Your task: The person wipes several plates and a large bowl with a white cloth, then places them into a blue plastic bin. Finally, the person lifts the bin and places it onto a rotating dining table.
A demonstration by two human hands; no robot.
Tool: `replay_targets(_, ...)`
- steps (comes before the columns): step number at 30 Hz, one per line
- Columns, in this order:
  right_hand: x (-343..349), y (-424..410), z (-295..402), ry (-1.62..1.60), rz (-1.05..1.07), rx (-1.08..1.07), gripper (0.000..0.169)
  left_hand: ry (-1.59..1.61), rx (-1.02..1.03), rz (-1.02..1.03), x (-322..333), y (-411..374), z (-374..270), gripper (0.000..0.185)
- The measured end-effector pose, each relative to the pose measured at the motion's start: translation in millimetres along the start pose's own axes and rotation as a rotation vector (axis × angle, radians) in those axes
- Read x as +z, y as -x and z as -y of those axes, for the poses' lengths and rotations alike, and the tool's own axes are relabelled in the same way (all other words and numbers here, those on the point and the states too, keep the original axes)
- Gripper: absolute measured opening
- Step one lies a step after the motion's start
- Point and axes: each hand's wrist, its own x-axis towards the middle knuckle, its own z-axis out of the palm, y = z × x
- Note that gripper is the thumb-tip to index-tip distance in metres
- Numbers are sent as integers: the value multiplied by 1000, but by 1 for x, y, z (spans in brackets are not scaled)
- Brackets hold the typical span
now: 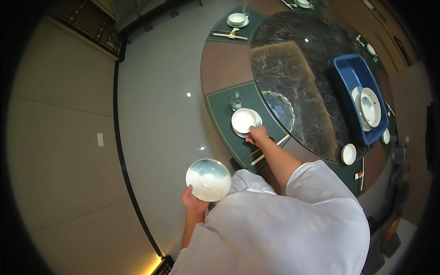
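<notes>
My left hand [196,202] holds a white plate with a blue-green patterned edge [209,182] by its lower rim, beside the round table. My right hand [257,134] grips the near rim of a white bowl [243,121], which is over a small white plate [257,117] on a green placemat [220,99]. Behind the bowl stands a clear glass [235,101]. A pair of light chopsticks [257,160] and a gold-coloured utensil [248,156] lie partly hidden under my right forearm.
A dark marble turntable [292,72] covers the table's middle, carrying a blue plastic tub [347,70] with stacked white dishes [371,107]. A white bowl [349,154] is near the turntable's edge. Another place setting has a bowl [237,19] and chopsticks [230,36]. Chairs [392,244] stand at right.
</notes>
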Motion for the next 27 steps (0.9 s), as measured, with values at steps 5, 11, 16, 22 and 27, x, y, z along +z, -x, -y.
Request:
replay_targets(5,-14,5,6,30,4,-53,25,-35,-130,51,14,-38,-16,75)
replay_targets(11,-74,31,30,-184,-154,-233,28,-39,-237,110,26,-60,-24,74)
replay_targets(16,-154,16,32,-384,-396,-176,28,-75,-339,194,31,-83,-42,73)
replay_targets(22,-216,-3,3,-564,-548,-124,27,-129,-300,190,29,-91,-57,76)
replay_targets(27,-222,-10,-6,-609,-593,-76,26,-106,-265,174,19,-81,-61,74)
